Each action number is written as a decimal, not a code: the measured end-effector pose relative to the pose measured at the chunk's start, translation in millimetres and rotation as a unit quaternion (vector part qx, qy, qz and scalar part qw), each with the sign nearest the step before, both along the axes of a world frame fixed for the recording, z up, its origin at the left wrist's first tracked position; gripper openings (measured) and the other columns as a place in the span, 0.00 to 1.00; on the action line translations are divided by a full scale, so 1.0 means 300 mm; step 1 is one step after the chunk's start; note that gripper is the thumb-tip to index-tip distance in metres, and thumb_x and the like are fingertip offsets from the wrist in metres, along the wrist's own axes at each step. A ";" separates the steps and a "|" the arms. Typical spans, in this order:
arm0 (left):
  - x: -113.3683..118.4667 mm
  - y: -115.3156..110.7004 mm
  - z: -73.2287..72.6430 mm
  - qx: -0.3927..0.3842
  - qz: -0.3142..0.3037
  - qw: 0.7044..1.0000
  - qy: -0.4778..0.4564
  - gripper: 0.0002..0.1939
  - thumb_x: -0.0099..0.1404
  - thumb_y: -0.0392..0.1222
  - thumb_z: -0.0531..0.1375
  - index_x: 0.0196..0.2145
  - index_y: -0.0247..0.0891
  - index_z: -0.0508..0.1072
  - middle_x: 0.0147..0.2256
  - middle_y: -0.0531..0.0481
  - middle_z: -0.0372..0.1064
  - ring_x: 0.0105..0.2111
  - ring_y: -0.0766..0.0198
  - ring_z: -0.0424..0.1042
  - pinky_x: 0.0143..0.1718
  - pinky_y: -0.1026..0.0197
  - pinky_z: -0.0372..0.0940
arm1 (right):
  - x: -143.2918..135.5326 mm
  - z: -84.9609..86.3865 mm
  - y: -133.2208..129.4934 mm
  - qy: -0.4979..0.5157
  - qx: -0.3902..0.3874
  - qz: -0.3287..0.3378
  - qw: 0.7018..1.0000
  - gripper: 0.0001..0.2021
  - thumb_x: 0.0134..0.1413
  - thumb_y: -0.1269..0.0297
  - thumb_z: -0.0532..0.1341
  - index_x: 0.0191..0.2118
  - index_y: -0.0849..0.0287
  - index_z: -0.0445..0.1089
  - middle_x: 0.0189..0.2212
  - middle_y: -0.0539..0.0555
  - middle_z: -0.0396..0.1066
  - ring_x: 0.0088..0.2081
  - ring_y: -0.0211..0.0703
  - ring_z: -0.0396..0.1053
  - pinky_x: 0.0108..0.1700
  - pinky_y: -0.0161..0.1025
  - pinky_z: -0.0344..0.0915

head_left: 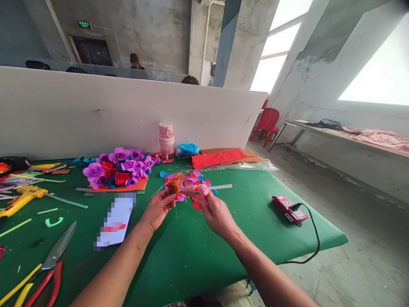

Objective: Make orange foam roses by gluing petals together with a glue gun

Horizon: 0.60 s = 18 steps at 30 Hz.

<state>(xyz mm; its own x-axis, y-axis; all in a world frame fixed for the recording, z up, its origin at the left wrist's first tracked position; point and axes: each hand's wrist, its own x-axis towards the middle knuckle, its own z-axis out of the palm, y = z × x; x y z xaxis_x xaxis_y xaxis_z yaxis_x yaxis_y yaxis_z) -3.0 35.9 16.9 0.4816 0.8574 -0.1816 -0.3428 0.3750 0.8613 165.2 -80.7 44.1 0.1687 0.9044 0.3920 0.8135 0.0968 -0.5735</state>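
Note:
My left hand [160,207] pinches a brown paper flower [174,186] between thumb and fingers. In my right hand [217,209] is a pink hot glue gun [195,189], its nozzle pointing left at the flower. A whitish glue stick [223,186] juts out of the gun's back end to the right. Whether the nozzle touches the flower I cannot tell. Beneath and behind both hands lies a pile of loose coloured paper petals [196,175], purple, red and blue, partly hidden by the hands.
Finished paper flowers [120,166] lie left on orange paper. A phone [116,221], large scissors [59,247], red-handled pliers [47,285] and a yellow glue gun [25,196] are nearer left. A pink bottle [166,145] stands behind. A purple power strip [289,209] with a black cable sits right.

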 end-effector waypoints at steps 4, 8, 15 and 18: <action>0.001 0.001 -0.004 0.000 -0.005 1.000 0.002 0.13 0.46 0.37 0.71 0.31 0.33 0.77 0.27 0.50 0.74 0.23 0.74 0.65 0.28 0.68 0.61 | -0.006 0.007 -0.004 -0.002 0.001 -0.009 1.000 0.15 0.60 0.63 0.49 0.50 0.59 0.63 0.29 0.55 0.73 0.27 0.45 0.69 0.28 0.35 0.58; 0.001 0.005 -0.014 0.000 -0.001 1.000 0.004 0.13 0.45 0.36 0.71 0.31 0.34 0.77 0.28 0.50 0.74 0.23 0.74 0.65 0.29 0.67 0.61 | -0.001 0.025 -0.011 0.004 -0.004 -0.014 1.000 0.13 0.60 0.63 0.49 0.47 0.59 0.64 0.26 0.53 0.71 0.24 0.43 0.67 0.26 0.35 0.57; 0.006 -0.003 -0.008 0.016 0.029 0.999 0.032 0.16 0.43 0.36 0.71 0.32 0.35 0.77 0.30 0.50 0.74 0.23 0.73 0.65 0.29 0.66 0.61 | -0.010 0.042 -0.055 0.067 0.019 -0.003 0.998 0.12 0.61 0.59 0.49 0.43 0.58 0.65 0.25 0.50 0.68 0.23 0.40 0.64 0.25 0.34 0.56; 0.012 -0.012 0.002 0.033 0.041 0.998 0.039 0.15 0.42 0.36 0.71 0.31 0.35 0.77 0.27 0.52 0.73 0.22 0.73 0.64 0.28 0.66 0.60 | -0.038 0.031 -0.053 0.071 0.011 0.018 0.997 0.12 0.61 0.60 0.49 0.43 0.59 0.64 0.26 0.51 0.69 0.24 0.40 0.65 0.27 0.34 0.57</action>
<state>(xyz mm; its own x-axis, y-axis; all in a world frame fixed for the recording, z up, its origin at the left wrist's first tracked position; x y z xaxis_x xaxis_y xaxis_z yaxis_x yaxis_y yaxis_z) 0.6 32.4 17.5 0.3963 0.9046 -0.1569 -0.3018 0.2897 0.9083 153.9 -96.7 53.3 0.1906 0.9028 0.3856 0.7204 0.1382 -0.6796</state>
